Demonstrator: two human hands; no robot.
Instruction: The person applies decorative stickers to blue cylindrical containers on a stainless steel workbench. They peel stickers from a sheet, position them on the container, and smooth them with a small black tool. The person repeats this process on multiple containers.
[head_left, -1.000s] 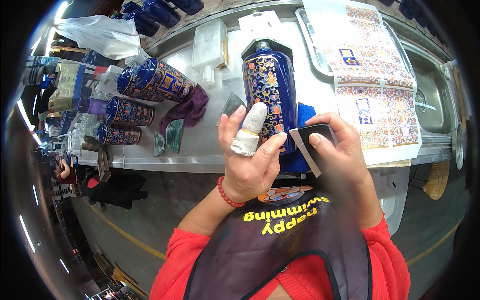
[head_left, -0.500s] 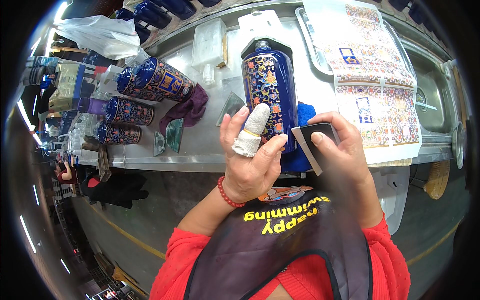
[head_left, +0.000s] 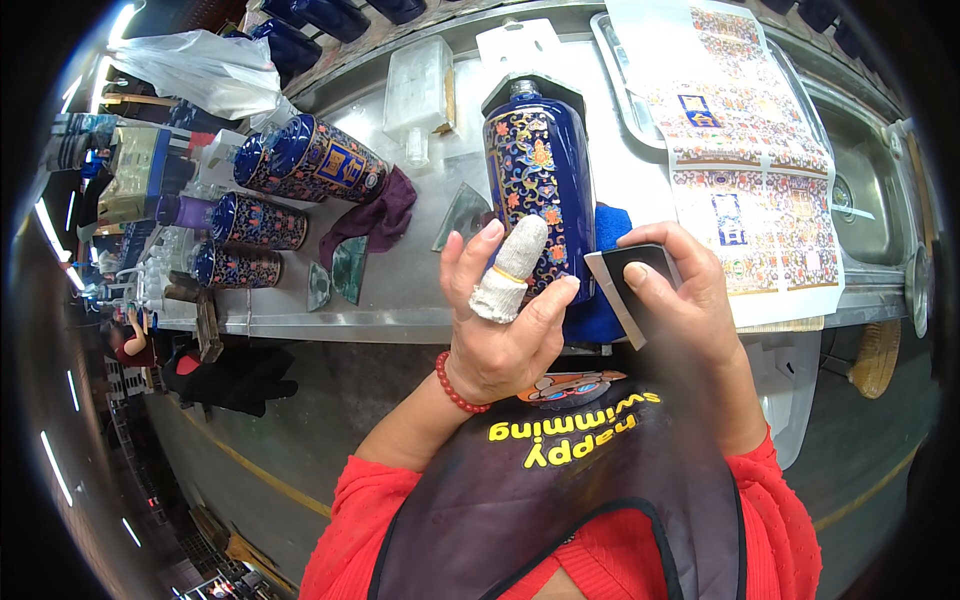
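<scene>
Left hand (head_left: 505, 345), half open, holding nothing visible, has shifted slightly lower right, its finger sheath (head_left: 516, 265) over a lower stretch of pattern; right hand (head_left: 690, 295) pinches a black block (head_left: 652, 258). Centre: patterned blue bottle (head_left: 573, 180), base toward the near edge of the table (head_left: 400, 290); greenish shard (head_left: 463, 214) bounds its left, blue cloth (head_left: 613, 226) its right.

One wide fisheye view, worn on the head and facing down.
The left camera of a side-by-side pair looks steeply past the apron (head_left: 540, 495) in the foreground, with the left hand (head_left: 505, 345) and right hand (head_left: 690, 285) close at the middle and the bottle (head_left: 570, 190) just beyond them; it takes in the table (head_left: 405, 285), its edges bowed, the sink (head_left: 868, 235) toward the right and the floor (head_left: 335, 400) below.
</scene>
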